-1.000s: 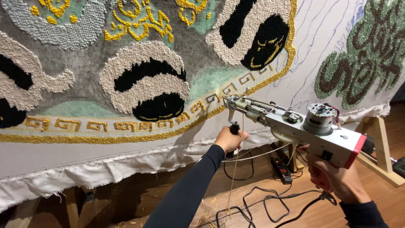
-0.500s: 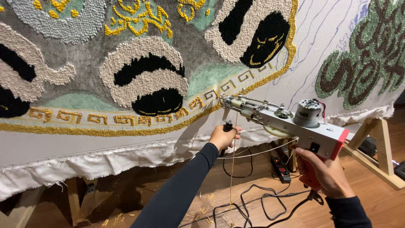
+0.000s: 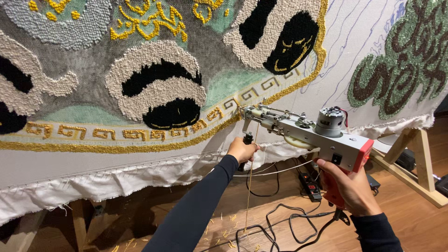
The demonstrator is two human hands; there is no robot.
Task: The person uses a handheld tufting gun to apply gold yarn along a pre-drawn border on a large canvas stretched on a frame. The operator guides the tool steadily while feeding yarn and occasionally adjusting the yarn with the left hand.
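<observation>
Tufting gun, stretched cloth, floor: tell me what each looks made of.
Tufting gun: bare silvery metal body, seemingly plastic red grip held by the right hand; the left hand holds its black front handle. Stretched cloth: off-white woven fabric, frayed edge, looped yarn pile. Floor: wood-look planks, slight sheen.

Wooden floor (image 3: 410, 228) (warm light), black cables (image 3: 280, 224), wooden frame leg (image 3: 422, 163).

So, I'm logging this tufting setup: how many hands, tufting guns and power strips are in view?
Hands: 2, the left hand and right hand
Tufting gun: 1
Power strip on the floor: 1
Total: 4
</observation>
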